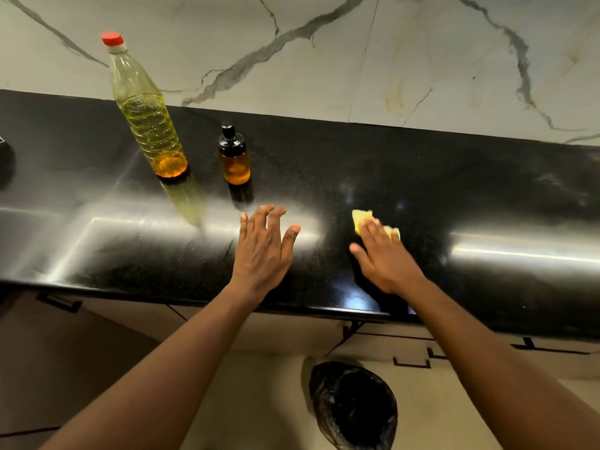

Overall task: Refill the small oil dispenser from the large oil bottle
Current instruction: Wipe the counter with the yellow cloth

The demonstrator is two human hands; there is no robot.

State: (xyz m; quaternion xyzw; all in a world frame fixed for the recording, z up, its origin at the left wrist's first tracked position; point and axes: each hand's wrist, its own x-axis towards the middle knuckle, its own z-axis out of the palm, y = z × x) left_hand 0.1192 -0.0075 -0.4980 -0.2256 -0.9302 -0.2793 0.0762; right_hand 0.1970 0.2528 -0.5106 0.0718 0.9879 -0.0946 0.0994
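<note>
Black worktop (pixel 422 177) | big oil bottle (pixel 146 118) and small oil dispenser (pixel 233 160) stand capped, far left | left hand (pixel 263 251) flat, empty | right hand (pixel 386 258) flat, pressing yellow cloth (pixel 360 217), maybe for wiping spills

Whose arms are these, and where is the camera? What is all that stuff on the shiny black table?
There is no machine here, just a person. The camera sits on their head and looks down, so you see their two arms as if they were your own. The left hand is open with its fingers spread and holds nothing. The right hand lies flat on a yellow sponge, or perhaps a cloth, on the black counter. Further back stands a large oil bottle with a red cap, partly full of yellow oil. Beside it, not touching, is a small brown oil dispenser with a black top. Both are closed. Down on the floor is a bin lined with a black bag.
</note>
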